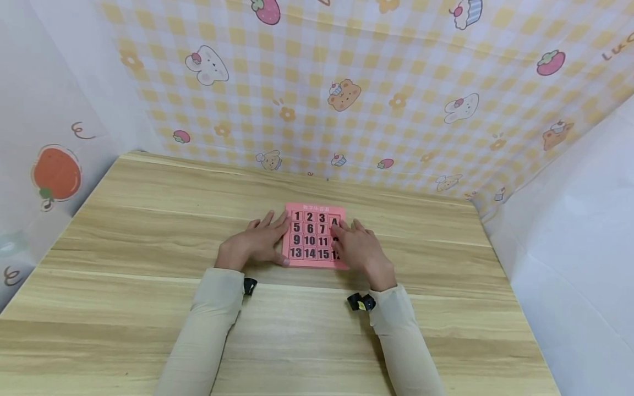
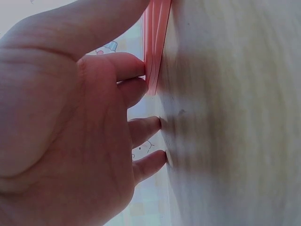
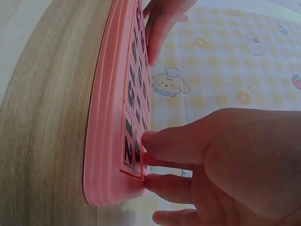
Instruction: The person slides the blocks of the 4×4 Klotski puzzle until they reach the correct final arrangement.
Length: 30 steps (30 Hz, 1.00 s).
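A pink sliding number puzzle (image 1: 314, 263) lies flat on the wooden table, black numerals on its tiles. At its left side my left hand (image 1: 257, 242) rests with fingers spread. In the left wrist view its index and middle fingertips touch the puzzle's edge, while the other two fingertips meet the table; the thumb is at the lower left corner. My right hand (image 1: 360, 248) reaches over the right column, fingertips on the tiles. Tile 4 (image 1: 334, 221) sits slightly lower than tile 3 (image 1: 322, 218). Tile 12 (image 3: 128, 146) and tile 8 (image 3: 137, 155) show beside the right thumb.
Behind the wooden table (image 1: 163, 220) hangs a yellow checked cloth (image 1: 297, 82) printed with cartoon animals. White sheets (image 1: 569, 231) close off both sides. Black straps (image 1: 361, 302) with small devices sit at the wrists.
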Each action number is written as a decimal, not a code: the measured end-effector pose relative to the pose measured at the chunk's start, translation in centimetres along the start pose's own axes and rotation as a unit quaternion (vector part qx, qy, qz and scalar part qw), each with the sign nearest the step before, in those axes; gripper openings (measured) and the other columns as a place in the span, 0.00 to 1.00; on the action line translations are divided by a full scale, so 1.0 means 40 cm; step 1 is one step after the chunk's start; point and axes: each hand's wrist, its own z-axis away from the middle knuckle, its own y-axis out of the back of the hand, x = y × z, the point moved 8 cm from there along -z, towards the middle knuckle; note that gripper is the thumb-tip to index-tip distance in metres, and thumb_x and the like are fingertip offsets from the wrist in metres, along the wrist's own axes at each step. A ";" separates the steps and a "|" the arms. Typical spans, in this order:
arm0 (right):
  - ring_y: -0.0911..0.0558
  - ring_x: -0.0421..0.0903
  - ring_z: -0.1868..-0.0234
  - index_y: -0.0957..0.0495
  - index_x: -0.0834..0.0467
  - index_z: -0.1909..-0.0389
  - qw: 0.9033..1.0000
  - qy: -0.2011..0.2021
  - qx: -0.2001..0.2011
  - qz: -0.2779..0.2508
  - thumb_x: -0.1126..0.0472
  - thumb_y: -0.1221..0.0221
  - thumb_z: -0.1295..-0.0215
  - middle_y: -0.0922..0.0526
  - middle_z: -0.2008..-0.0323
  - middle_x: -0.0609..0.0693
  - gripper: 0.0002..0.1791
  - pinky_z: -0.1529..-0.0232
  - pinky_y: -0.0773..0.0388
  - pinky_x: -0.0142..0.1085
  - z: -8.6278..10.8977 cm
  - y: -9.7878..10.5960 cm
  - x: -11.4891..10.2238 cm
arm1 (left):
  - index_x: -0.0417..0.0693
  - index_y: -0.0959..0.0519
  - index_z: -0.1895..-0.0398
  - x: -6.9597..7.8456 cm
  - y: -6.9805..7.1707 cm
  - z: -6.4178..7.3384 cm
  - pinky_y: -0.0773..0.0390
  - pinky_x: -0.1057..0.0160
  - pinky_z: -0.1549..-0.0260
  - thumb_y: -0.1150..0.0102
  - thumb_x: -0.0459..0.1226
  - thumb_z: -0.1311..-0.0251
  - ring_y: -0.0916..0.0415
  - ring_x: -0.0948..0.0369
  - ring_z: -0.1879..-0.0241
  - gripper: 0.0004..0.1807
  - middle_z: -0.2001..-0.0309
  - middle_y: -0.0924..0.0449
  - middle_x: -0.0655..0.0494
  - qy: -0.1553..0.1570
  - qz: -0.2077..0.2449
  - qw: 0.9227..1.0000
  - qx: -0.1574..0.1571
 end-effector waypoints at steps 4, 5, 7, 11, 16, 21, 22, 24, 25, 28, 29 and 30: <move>0.46 0.65 0.24 0.37 0.51 0.26 1.000 -0.003 -0.008 0.005 0.49 0.52 0.23 0.41 0.24 0.55 0.28 0.28 0.42 0.61 -0.002 -0.004 0.001 | 0.45 0.62 0.20 -0.002 0.000 0.001 0.69 0.42 0.25 0.31 0.51 0.44 0.78 0.45 0.22 0.60 0.20 0.72 0.51 -0.001 0.001 1.000 0.002; 0.46 0.65 0.24 0.38 0.51 0.25 1.000 -0.004 -0.010 0.007 0.49 0.52 0.23 0.42 0.24 0.55 0.28 0.28 0.42 0.61 -0.002 -0.005 0.001 | 0.46 0.62 0.20 -0.003 -0.001 0.001 0.69 0.42 0.25 0.31 0.51 0.44 0.78 0.45 0.22 0.60 0.20 0.72 0.52 -0.001 0.000 1.000 0.002; 0.47 0.64 0.23 0.39 0.51 0.25 1.000 -0.007 -0.016 0.011 0.48 0.53 0.23 0.43 0.24 0.54 0.29 0.28 0.43 0.61 -0.003 -0.008 0.001 | 0.46 0.62 0.20 -0.005 -0.003 0.000 0.69 0.42 0.25 0.31 0.51 0.44 0.78 0.45 0.22 0.60 0.20 0.72 0.52 -0.002 0.000 1.000 0.001; 0.48 0.64 0.23 0.40 0.49 0.24 1.000 -0.014 -0.022 0.015 0.47 0.53 0.23 0.44 0.23 0.53 0.29 0.27 0.44 0.60 -0.001 -0.008 0.001 | 0.46 0.62 0.20 -0.007 -0.006 -0.001 0.69 0.42 0.25 0.32 0.52 0.44 0.79 0.45 0.22 0.60 0.20 0.72 0.52 -0.002 -0.003 1.000 -0.001; 0.48 0.63 0.23 0.39 0.49 0.25 0.999 -0.014 -0.024 0.017 0.48 0.53 0.23 0.43 0.23 0.52 0.29 0.27 0.44 0.60 0.004 -0.002 -0.003 | 0.46 0.63 0.20 -0.005 -0.004 -0.004 0.69 0.42 0.25 0.32 0.52 0.44 0.79 0.45 0.22 0.60 0.20 0.73 0.52 -0.001 -0.012 1.000 -0.001; 0.47 0.64 0.23 0.39 0.50 0.25 0.999 -0.013 -0.027 0.020 0.48 0.54 0.22 0.43 0.23 0.52 0.29 0.28 0.43 0.60 0.006 -0.005 -0.001 | 0.46 0.62 0.20 -0.002 -0.002 -0.004 0.69 0.42 0.25 0.32 0.52 0.43 0.79 0.45 0.22 0.59 0.20 0.73 0.51 -0.003 -0.012 1.000 -0.003; 0.47 0.64 0.23 0.39 0.50 0.24 0.999 -0.012 -0.026 0.020 0.48 0.54 0.22 0.43 0.23 0.52 0.29 0.28 0.42 0.60 0.006 -0.005 -0.001 | 0.46 0.62 0.20 -0.002 -0.002 -0.004 0.69 0.42 0.25 0.32 0.52 0.43 0.79 0.45 0.22 0.59 0.20 0.73 0.51 -0.003 -0.013 1.000 -0.003; 0.47 0.64 0.23 0.40 0.50 0.24 0.999 -0.013 -0.024 0.018 0.48 0.54 0.22 0.43 0.23 0.52 0.29 0.28 0.42 0.60 0.005 -0.006 0.000 | 0.46 0.62 0.20 -0.002 -0.002 -0.004 0.69 0.42 0.25 0.32 0.52 0.43 0.79 0.45 0.22 0.59 0.20 0.73 0.51 -0.003 -0.013 1.000 -0.003; 0.47 0.64 0.23 0.40 0.50 0.24 0.999 -0.012 -0.024 0.017 0.48 0.54 0.22 0.43 0.23 0.52 0.29 0.28 0.42 0.60 0.005 -0.007 0.000 | 0.46 0.62 0.20 -0.002 -0.002 -0.004 0.69 0.42 0.25 0.32 0.52 0.43 0.79 0.45 0.22 0.59 0.20 0.73 0.51 -0.003 -0.012 1.000 -0.004; 0.47 0.64 0.23 0.40 0.50 0.24 1.000 -0.012 -0.022 0.017 0.49 0.54 0.22 0.44 0.23 0.52 0.29 0.28 0.42 0.60 0.004 -0.007 -0.001 | 0.46 0.62 0.20 -0.003 -0.003 -0.005 0.70 0.42 0.25 0.32 0.52 0.44 0.79 0.45 0.22 0.60 0.20 0.73 0.51 -0.001 -0.009 1.000 -0.005; 0.47 0.64 0.23 0.40 0.50 0.24 1.000 -0.012 -0.022 0.016 0.49 0.54 0.22 0.44 0.23 0.52 0.29 0.28 0.43 0.60 0.004 -0.007 -0.001 | 0.45 0.62 0.20 -0.003 -0.003 -0.004 0.70 0.42 0.25 0.32 0.52 0.44 0.79 0.45 0.22 0.60 0.20 0.73 0.51 -0.001 -0.008 1.000 -0.005; 0.47 0.64 0.23 0.40 0.50 0.24 1.000 -0.012 -0.022 0.015 0.49 0.54 0.22 0.44 0.23 0.52 0.29 0.28 0.43 0.60 0.004 -0.007 -0.001 | 0.46 0.62 0.20 -0.003 -0.004 -0.004 0.70 0.42 0.25 0.31 0.52 0.44 0.79 0.45 0.22 0.60 0.20 0.73 0.51 0.000 -0.007 1.000 -0.005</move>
